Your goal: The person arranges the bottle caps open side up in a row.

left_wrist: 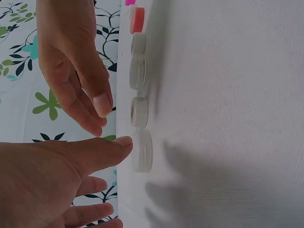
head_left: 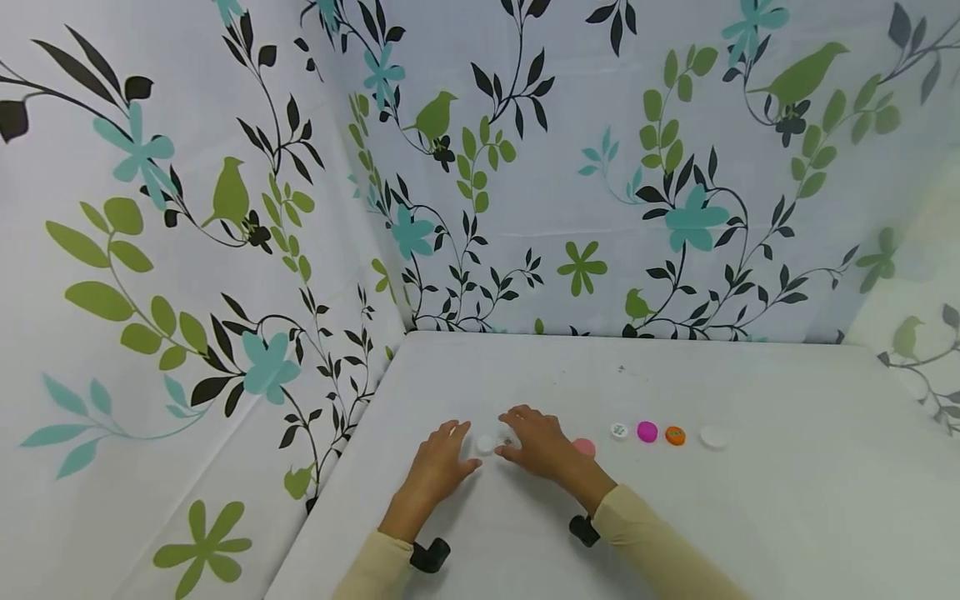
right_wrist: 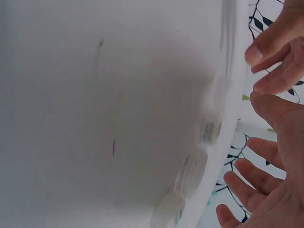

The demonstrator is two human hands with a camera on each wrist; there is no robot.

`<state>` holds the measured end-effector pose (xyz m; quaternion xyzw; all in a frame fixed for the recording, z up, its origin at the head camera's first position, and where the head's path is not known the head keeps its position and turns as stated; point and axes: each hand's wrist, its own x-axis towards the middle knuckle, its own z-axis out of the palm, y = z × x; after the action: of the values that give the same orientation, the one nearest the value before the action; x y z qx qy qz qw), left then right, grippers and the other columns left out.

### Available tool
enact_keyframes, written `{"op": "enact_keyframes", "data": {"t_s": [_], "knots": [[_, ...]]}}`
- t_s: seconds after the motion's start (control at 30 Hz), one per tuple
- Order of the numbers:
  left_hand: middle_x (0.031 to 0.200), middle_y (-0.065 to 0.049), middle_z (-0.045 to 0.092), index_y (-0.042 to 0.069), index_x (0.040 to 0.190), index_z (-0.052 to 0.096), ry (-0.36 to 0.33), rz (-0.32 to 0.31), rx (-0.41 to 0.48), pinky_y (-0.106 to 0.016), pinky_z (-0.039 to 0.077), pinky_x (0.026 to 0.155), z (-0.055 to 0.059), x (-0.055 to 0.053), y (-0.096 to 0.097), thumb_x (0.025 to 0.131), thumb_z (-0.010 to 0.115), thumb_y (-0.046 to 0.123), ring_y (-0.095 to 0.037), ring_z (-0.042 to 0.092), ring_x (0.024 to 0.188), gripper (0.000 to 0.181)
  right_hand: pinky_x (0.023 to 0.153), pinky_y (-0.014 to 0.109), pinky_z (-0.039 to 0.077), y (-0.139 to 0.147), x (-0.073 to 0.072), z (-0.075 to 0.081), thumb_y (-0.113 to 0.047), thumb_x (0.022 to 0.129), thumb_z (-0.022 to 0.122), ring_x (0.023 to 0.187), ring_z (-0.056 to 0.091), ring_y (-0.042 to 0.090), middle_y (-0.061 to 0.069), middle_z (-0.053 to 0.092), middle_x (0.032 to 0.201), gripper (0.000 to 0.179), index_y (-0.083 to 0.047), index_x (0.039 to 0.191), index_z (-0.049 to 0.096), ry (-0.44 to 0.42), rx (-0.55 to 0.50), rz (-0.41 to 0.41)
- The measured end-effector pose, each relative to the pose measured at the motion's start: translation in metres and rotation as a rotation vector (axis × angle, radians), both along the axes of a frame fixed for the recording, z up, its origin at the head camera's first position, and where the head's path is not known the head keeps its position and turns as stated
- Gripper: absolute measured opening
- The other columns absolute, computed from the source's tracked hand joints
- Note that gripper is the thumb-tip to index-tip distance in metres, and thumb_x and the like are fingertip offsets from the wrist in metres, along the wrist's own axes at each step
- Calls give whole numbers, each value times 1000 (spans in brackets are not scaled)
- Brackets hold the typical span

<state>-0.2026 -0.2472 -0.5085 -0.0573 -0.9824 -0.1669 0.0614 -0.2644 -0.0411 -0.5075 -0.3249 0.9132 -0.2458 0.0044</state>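
While your left hand (head_left: 438, 467) and right hand (head_left: 536, 446) stand empty with fingers spread, the round, whitish translucent, plastic-looking disc (head_left: 486, 445) lies between them on the flat white table (head_left: 787, 508).

Between the left hand (head_left: 439, 467) and the right hand (head_left: 536, 443), a lid (head_left: 486, 445) is set on the table (head_left: 810, 517), with a cap (left_wrist: 139, 112) just beside it, toward the right hand; to the right of the right hand, five caps (head_left: 647, 432) are lined up; beyond both hands, the table is backed by a cloth (head_left: 540, 208).
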Motion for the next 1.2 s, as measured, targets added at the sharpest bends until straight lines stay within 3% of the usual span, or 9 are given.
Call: {"op": "enact_keyframes", "data": {"t_s": [0.43, 0.77, 1.0, 1.2], "knots": [[139, -23, 64, 3, 129, 71, 29, 23, -62, -57, 52, 99, -8, -12, 8, 89, 85, 20, -41, 62, 126, 45, 106, 60, 43, -30, 0, -9, -30, 95, 81, 132, 60, 33, 12, 65, 140, 44, -10, 132, 71, 32, 102, -41], [127, -18, 70, 4, 117, 76, 36, 23, -91, -54, 56, 92, -12, -22, 11, 88, 88, 24, -37, 68, 115, 37, 102, 60, 43, -37, -1, -14, -28, 93, 82, 128, 62, 33, 13, 67, 135, 38, -8, 125, 74, 67, 85, -20], [124, -15, 71, 6, 113, 77, 61, 19, -107, -53, 55, 91, -10, -22, 10, 87, 88, 24, -35, 69, 112, 33, 101, 60, 44, -38, -1, -12, -28, 94, 82, 129, 62, 34, 13, 66, 137, 38, -7, 125, 74, 71, 94, -25], [125, -14, 70, 6, 113, 75, 62, 18, -65, -56, 50, 96, -9, -20, 8, 87, 88, 29, -35, 68, 115, 36, 102, 60, 45, -38, -3, -10, -26, 95, 80, 131, 60, 34, 14, 64, 140, 38, -7, 128, 73, 60, 98, -10]]}}
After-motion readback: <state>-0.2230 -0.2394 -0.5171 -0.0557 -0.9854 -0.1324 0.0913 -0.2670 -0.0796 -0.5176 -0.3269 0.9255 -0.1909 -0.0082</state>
